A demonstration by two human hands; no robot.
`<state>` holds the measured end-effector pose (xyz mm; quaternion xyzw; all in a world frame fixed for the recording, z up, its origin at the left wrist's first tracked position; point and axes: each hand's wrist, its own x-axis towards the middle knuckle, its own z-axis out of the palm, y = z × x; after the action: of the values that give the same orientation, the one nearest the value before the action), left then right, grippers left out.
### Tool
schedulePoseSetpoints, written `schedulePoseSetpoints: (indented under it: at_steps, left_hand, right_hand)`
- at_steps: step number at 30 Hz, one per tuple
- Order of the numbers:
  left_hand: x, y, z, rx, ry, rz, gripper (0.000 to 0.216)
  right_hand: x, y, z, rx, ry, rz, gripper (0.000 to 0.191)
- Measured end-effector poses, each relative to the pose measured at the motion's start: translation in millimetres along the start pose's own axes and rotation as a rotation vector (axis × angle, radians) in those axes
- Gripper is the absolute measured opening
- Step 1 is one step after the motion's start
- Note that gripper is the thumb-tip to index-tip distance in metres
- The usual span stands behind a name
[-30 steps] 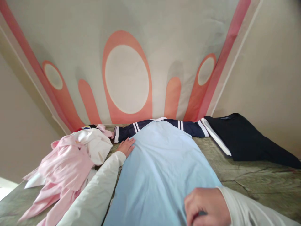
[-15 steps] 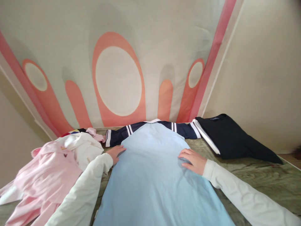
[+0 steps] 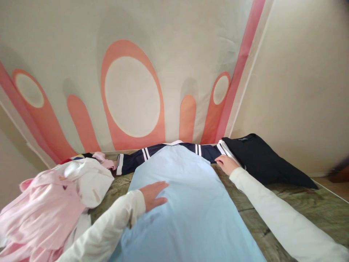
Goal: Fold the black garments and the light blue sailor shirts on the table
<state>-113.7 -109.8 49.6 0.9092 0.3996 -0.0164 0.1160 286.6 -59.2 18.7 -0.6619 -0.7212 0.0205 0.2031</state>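
Observation:
A light blue shirt (image 3: pixel 177 203) lies spread out flat, with a white collar edge and dark navy sleeves striped in white at its far end. My left hand (image 3: pixel 155 195) rests on the left part of its body, fingers stretched out and thumb apart. At the right navy sleeve (image 3: pixel 208 153), close to its white cuff, my right hand (image 3: pixel 227 164) has its fingers bent together on the sleeve's lower edge. The thumb of that hand is hidden.
A loose heap of pink clothing (image 3: pixel 40 211) and white clothing (image 3: pixel 91 178) lies to the left. Folded black clothing (image 3: pixel 267 160) sits over something white at the right. Beneath is a wood-patterned surface (image 3: pixel 308 211). A patterned wall panel (image 3: pixel 174 72) stands behind.
My left hand has moved from the shirt's left edge inward onto its body. My right hand has left the shirt's right side and reached up to the right sleeve. The view has shifted slightly.

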Motion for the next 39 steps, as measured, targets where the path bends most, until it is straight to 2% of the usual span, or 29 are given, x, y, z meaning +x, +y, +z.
schedulePoseSetpoints:
  at_steps: [3,6,11,16,20,24,27,32,36,39]
  left_hand:
    - [22,52,16,0.075,0.02,0.051,0.061]
    - [28,74,28,0.134,0.033,0.073,0.063]
    - [10,69,32,0.145,0.042,0.103,0.059]
    - [3,65,20,0.071,-0.049,0.087,0.066]
    - [38,80,9,0.026,-0.111,0.089,0.064]
    - [93,105,10,0.052,-0.023,0.116,0.061]
    - [119,112,21,0.049,0.061,0.11,0.064]
    - [119,102,38,0.062,0.158,0.099,0.063]
    - [111,99,36,0.039,0.166,0.131,0.064]
    - [109,100,33,0.019,0.151,0.135,0.064]
  right_hand:
    - [26,6,17,-0.123,-0.013,0.069,0.027]
    - [38,7,33,-0.208,-0.018,0.123,0.034]
    - [45,19,44,-0.263,-0.089,0.186,0.042]
    - [57,26,37,-0.243,-0.143,0.163,0.041]
    - [64,12,41,-0.244,-0.119,0.13,0.043]
    - [58,-3,57,-0.239,-0.175,0.127,0.054]
    - [51,-1,65,-0.235,-0.263,0.195,0.061]
    - [56,7,61,-0.218,-0.322,0.286,0.068]
    - [75,-1,64,-0.231,-0.233,0.288,0.064]
    - [92,-7,74,-0.213,-0.25,0.266,0.065]
